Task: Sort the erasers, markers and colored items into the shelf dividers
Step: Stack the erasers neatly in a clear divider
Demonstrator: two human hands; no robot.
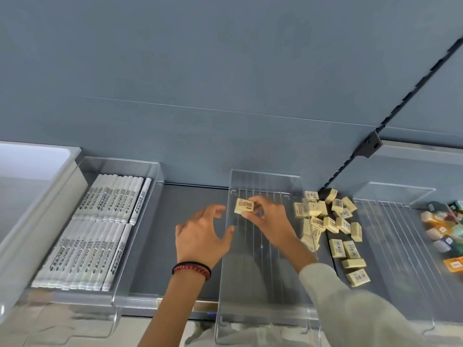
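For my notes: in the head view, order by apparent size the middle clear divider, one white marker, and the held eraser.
Largest to smallest:
1. middle clear divider
2. white marker
3. eraser, pinched by the right hand

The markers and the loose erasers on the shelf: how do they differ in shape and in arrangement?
The markers are long white sticks; the erasers are short cream blocks. The markers lie side by side in two neat rows inside a clear divider; the erasers lie scattered at mixed angles on the grey shelf. Both carry printed labels.
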